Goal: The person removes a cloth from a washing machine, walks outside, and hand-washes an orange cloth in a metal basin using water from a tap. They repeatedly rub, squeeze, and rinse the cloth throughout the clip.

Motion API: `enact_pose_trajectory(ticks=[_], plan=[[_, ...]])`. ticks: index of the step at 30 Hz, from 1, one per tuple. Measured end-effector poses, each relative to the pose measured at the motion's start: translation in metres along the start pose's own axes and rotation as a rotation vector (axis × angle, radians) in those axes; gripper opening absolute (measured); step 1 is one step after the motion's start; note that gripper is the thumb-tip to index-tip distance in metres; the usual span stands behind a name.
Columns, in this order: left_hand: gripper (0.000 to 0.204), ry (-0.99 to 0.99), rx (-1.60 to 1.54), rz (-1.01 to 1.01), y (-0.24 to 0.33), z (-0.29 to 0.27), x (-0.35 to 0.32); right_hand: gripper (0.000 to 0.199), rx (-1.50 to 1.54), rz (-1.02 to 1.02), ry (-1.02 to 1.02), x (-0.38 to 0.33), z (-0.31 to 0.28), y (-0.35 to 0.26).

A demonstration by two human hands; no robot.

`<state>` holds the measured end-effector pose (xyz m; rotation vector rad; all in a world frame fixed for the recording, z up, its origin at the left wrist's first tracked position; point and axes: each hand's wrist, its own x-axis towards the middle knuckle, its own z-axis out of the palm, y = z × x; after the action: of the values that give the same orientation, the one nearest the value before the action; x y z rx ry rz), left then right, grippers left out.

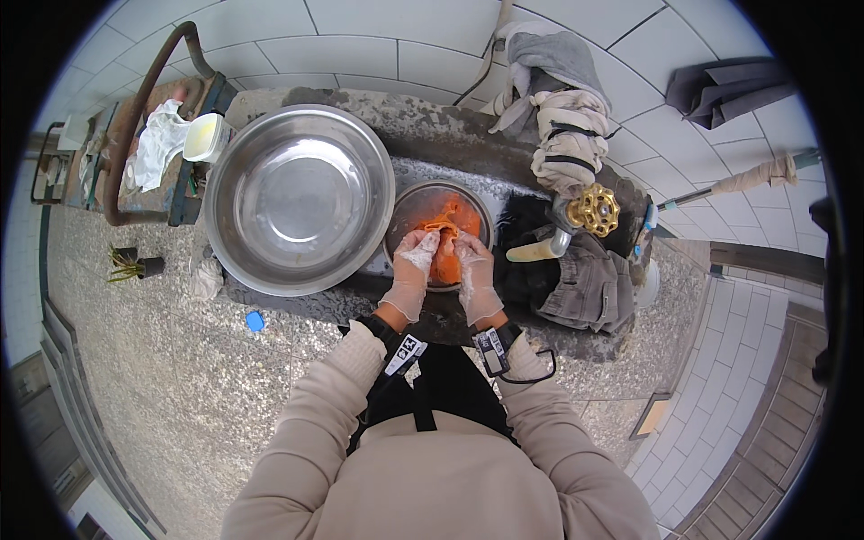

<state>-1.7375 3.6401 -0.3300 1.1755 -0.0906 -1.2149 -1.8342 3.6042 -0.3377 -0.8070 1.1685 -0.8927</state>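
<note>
Both my hands wear thin see-through gloves with whitish smears on them. My left hand (415, 263) and my right hand (475, 270) meet over a small metal basin (396, 227), pinching an orange cloth (441, 227) between them. Part of the cloth lies lower in the basin and looks wet. My fingertips are partly hidden by its folds. Left of the small basin, and close against it, stands a large shiny metal basin (301, 202) with nothing visible in it.
A tap with a yellow wheel handle (594, 211) stands to the right, wrapped in cloth above. Dark grey clothes (589, 286) lie below it. A white tub (207, 139) is at the left beside a white cloth (162, 139). A blue object (256, 320) lies on the floor.
</note>
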Motion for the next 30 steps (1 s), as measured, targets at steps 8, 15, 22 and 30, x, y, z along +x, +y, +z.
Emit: enact_pose_trajectory(ticks=[8, 15, 22, 30], plan=[[0.021, -0.091, 0.275, 0.070, 0.017, -0.001, -0.003, 0.013, -0.269, -0.148, -0.169, -0.007, 0.000, -0.010], [0.010, -0.059, 0.192, 0.001, 0.025, -0.005, 0.001, 0.010, -0.011, 0.088, 0.001, 0.002, -0.011, -0.003], [0.012, -0.088, 0.635, 0.338, 0.022, -0.006, -0.002, 0.010, -0.197, -0.252, -0.045, -0.002, -0.009, 0.001], [0.018, -0.077, 0.318, -0.105, 0.025, -0.002, -0.003, 0.017, -0.249, -0.144, -0.116, -0.013, -0.002, -0.015]])
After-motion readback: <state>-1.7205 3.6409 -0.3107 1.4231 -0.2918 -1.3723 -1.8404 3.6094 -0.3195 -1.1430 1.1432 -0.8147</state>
